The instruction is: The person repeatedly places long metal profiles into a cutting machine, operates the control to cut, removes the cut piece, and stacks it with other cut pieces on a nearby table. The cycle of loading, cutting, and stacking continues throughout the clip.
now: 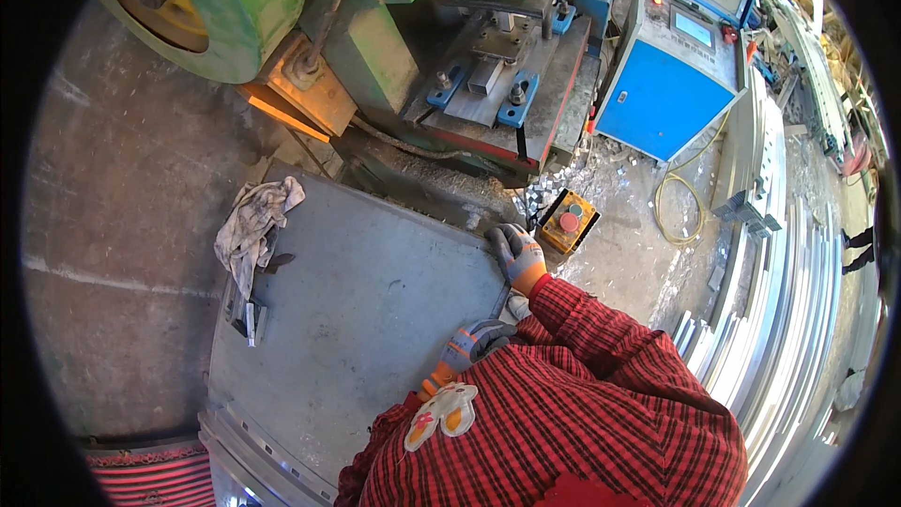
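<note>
Both of my hands wear grey gloves with orange cuffs. My right hand (516, 256) rests at the far right corner of a grey metal-topped table (366, 272), its fingers bent over the edge. My left hand (472, 345) lies nearer to me along the table's right side, fingers curled together; what they hold, if anything, is hidden. Just beyond my right hand stands a yellow button box (569, 222) with a red and a green button; the hand is apart from the buttons. A small pale object (518, 305) shows between my hands, too covered to name.
A green press (375, 47) stands ahead, with a short square metal tube (485, 76) on its bed. A crumpled rag (255, 225) lies at the table's left edge. A blue control cabinet (668, 84), yellow cable (678, 216) and long metal profiles (770, 319) are at right.
</note>
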